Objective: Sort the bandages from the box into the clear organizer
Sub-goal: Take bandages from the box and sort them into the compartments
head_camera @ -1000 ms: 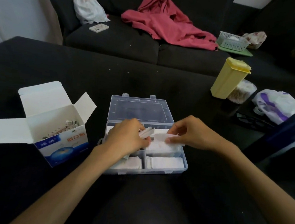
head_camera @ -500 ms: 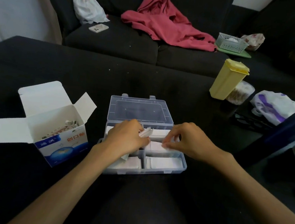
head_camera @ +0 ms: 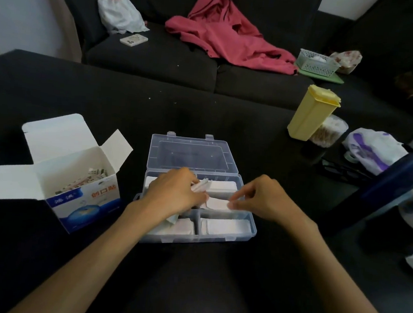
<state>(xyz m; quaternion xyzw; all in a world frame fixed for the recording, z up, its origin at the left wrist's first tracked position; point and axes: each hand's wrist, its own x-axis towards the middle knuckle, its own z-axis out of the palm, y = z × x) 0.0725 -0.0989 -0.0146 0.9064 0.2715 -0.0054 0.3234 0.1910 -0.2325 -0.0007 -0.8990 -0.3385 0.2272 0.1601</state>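
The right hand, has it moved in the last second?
Yes. The right hand has dropped toward the person, from the organizer's far compartments to its middle row, where its fingers pinch a white bandage. The organizer stayed put.

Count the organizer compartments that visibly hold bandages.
4 at least: in the organizer, back right, middle right, front right, front left. The left hand hides others.

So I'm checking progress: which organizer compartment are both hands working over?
The middle right one, behind the front right stack: the right hand pinches a bandage there and the left hand meets it.
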